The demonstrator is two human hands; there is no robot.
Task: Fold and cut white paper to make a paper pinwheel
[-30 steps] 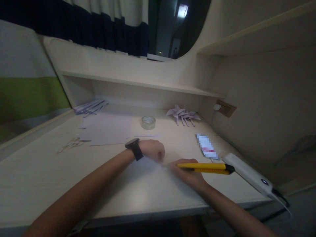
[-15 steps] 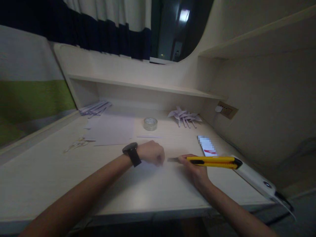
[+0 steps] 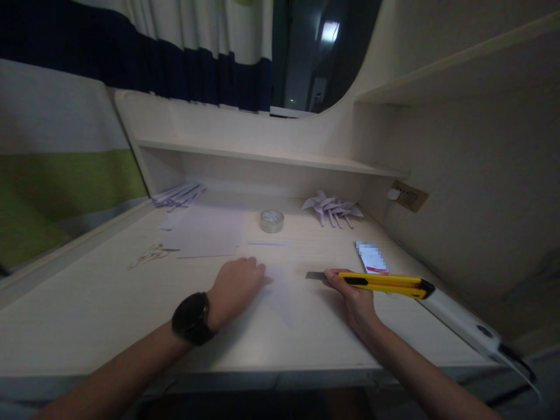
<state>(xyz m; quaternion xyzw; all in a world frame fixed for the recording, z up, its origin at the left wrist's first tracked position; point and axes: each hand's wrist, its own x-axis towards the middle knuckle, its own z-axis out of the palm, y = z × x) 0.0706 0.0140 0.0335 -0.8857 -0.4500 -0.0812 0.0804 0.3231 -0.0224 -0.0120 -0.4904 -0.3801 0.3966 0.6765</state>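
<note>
My right hand (image 3: 356, 298) grips a yellow utility knife (image 3: 385, 282) with its blade out, pointing left just above the desk. My left hand (image 3: 236, 286), a black watch (image 3: 191, 318) on its wrist, lies palm down with the fingertips on the left edge of a small pale sheet of paper (image 3: 277, 290) lying flat on the desk. The blade tip hangs a little to the right of that sheet.
On the white desk (image 3: 87, 315) are a larger sheet (image 3: 205, 230), a tape roll (image 3: 271, 221), a thin paper strip (image 3: 269, 242), folded paper pinwheels (image 3: 332, 207), paper strips (image 3: 177, 195), scissors (image 3: 151, 254), a phone (image 3: 371, 257) and a white device (image 3: 464, 324) at right.
My left hand has drawn back toward me and flattened onto the paper's edge. The right hand has lifted the knife away to the right, off the sheet.
</note>
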